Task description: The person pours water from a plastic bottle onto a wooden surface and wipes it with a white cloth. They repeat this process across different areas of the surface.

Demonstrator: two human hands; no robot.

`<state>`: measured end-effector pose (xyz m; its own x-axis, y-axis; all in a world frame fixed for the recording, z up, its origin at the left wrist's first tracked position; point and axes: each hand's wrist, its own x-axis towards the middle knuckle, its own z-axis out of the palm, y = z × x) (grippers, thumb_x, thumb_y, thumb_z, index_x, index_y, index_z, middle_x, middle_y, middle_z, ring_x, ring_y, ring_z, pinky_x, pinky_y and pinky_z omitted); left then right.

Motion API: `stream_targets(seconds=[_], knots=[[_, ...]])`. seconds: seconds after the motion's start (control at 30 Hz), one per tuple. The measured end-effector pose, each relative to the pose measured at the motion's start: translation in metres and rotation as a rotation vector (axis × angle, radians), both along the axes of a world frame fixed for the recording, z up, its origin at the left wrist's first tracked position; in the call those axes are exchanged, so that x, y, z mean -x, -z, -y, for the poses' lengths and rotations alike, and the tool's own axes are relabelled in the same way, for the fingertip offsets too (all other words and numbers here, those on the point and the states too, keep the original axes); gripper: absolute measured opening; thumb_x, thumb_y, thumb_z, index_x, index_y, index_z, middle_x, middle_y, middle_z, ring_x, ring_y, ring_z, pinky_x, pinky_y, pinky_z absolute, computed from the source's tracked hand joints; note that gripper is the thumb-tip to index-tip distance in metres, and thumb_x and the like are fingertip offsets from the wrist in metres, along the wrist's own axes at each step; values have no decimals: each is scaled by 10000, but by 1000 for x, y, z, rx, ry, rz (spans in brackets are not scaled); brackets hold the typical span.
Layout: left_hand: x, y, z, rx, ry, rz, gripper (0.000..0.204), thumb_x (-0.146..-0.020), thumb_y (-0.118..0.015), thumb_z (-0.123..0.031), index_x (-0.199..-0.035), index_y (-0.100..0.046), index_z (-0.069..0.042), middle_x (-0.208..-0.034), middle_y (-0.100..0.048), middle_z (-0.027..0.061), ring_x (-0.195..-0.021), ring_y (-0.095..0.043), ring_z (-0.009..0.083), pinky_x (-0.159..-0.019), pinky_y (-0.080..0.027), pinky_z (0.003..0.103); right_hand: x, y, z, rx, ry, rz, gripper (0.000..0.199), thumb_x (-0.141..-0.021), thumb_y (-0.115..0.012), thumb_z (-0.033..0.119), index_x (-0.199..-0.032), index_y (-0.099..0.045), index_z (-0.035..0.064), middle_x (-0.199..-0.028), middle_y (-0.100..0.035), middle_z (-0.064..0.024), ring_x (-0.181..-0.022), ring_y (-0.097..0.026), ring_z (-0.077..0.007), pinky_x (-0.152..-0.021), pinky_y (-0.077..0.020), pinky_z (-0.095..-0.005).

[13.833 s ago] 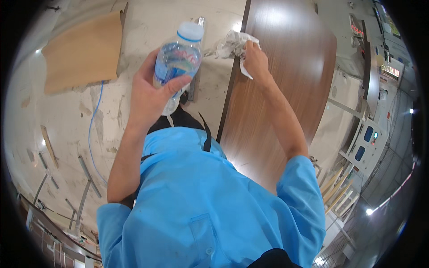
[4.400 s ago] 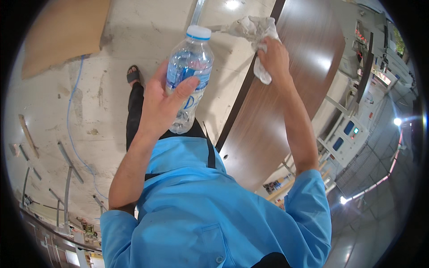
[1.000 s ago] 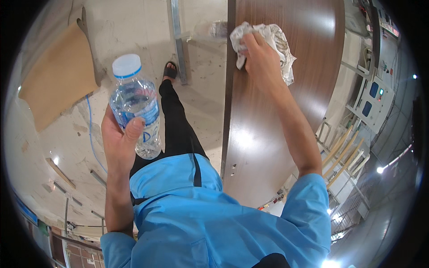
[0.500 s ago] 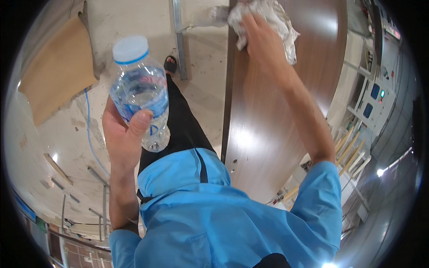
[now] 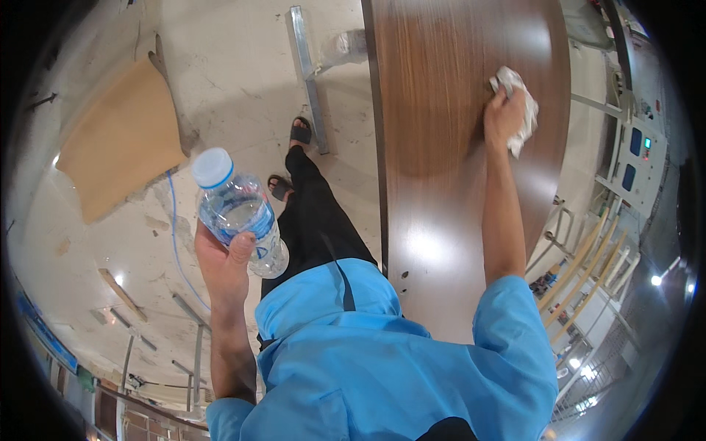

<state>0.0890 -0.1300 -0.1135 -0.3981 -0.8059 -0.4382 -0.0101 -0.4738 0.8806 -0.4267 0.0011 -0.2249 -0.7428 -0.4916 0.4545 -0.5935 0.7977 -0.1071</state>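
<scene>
A single view is given, taken from a fisheye camera worn on the head and aimed steeply down over the blue-shirted chest, so the floor (image 5: 243, 88) is seen far below and straight edges are bent toward the dark round rim. The left hand (image 5: 220, 264) with its bottle (image 5: 239, 217) is caught close under the lens, while the right hand (image 5: 504, 117) is seen farther out on the wooden panel (image 5: 441, 147). No second view is offered, so nothing is shared.

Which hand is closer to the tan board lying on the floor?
Left. The left hand, gripping the water bottle, is just right of the tan board; the right hand presses a white cloth on the wooden tabletop.
</scene>
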Motion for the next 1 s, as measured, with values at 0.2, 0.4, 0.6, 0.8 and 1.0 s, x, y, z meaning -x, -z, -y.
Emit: stream_targets(seconds=[0.2, 0.4, 0.6, 0.8, 1.0], knots=[[24, 1, 14, -51, 157, -28, 813, -834, -895, -302, -1441, -465, 26, -1301, -650, 137, -1206, -639, 231, -1070, -489, 381, 5, 6, -50, 282, -61, 155, 358, -1001, -700, 337, -1102, -677, -5, -960, -675, -128, -781, -637, -244, -712, -515, -374], [50, -10, 28, -45, 343, -39, 882, -793, -925, -332, -1452, -454, 15, -1304, -634, 114, -1242, -615, 229, -1101, -465, 391, -12, -14, -43, 606, -26, 204, 256, -1000, -709, 262, -1084, -680, 22, -962, -691, -89, -801, -638, -213, -727, -514, -352], [21, -17, 27, 163, 469, 17, 716, -864, -829, -307, -1419, -507, 9, -1330, -651, 126, -1241, -625, 235, -1096, -466, 393, -120, -74, -105, 451, 47, -101, 180, -935, -736, 143, -1088, -691, 60, -1057, -682, -96, -972, -626, -295, -837, -505, -399], [15, -22, 22, 197, 507, 87, 457, -1089, -503, -198, -1485, -438, 21, -1505, -536, 176, -1404, -487, 288, -1210, -322, 443, -304, -101, -214, 560, 345, -6, 213, -917, -707, 114, -1120, -662, 65, -1110, -675, -140, -1080, -614, -334, -927, -490, -454], [19, -29, 5, 246, 884, -152, 642, -1028, -658, -306, -1507, -404, 39, -1515, -531, 204, -1409, -484, 322, -1231, -298, 454, -463, -76, -412, 307, 1079, 23, 289, -973, -633, 183, -1221, -664, 39, -1212, -687, -172, -1191, -602, -380, -1010, -482, -481]])
